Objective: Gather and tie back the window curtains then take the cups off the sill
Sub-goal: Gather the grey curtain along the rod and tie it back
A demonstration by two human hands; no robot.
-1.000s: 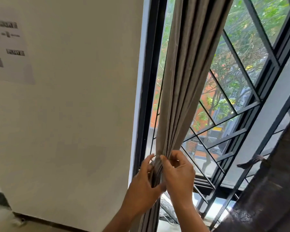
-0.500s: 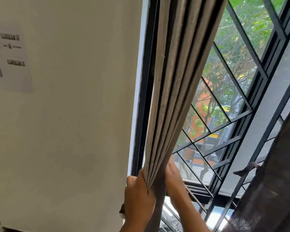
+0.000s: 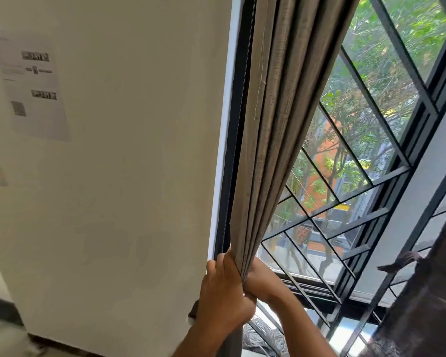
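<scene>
Since a second ago we have slid our grip down the bundle and swung our head up, so our hands now sit low in the head view, close to the bottom edge.

From the head view: our left hand (image 3: 223, 295) is closed round the grey curtain (image 3: 276, 140) from the wall side, fingers curled tight over the pleats. Our right hand (image 3: 262, 280) presses in from the window side, its fingers hidden behind the cloth, so we cannot tell how far it is closed. The curtain hangs gathered into a narrow column along the left edge of the window frame (image 3: 236, 150), pinched to its thinnest between our hands.

So where are we? The gathering of this curtain looks done. We see no tie-back round it yet, so the tying is still ahead. At the right edge a darker curtain (image 3: 428, 300) hangs with a knotted strip (image 3: 402, 261) sticking out; whether it is properly tied we cannot say. The sill and the cups are out of sight, so that step looks untouched.
</scene>
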